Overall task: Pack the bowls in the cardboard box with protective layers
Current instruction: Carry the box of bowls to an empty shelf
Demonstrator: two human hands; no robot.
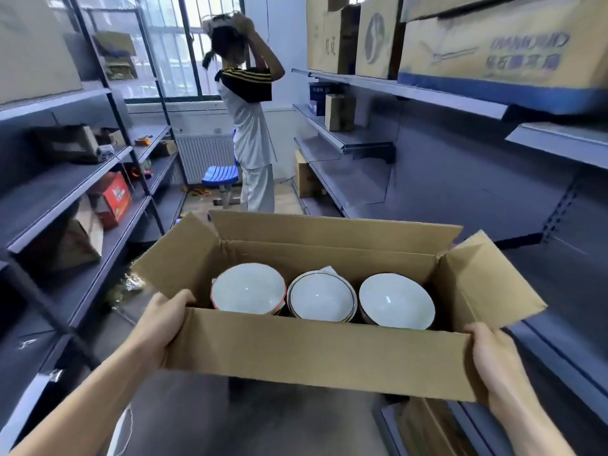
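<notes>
I have the cardboard box (316,350) up off any surface, low in the middle of the frame, flaps open. My left hand (164,327) is clamped on its left end with the thumb hooked over the rim, and my right hand (493,360) grips the lower right corner — fingers wrapped round the side where I can't see them.

Inside, three stacks of bowls (322,297) sit in a row along the near wall, rims up. A bit of white paper (327,269) shows behind the middle stack; whether there is padding between or beneath the bowls I cannot tell from here.

I judge this load heavy for its size and brittle: glazed ware that chips if the stacks knock together. The box itself is thin board and will sag in the middle, so a hold at the ends should be shifted under the base, kept level, and set down gently — no tilting toward the open flaps.
</notes>
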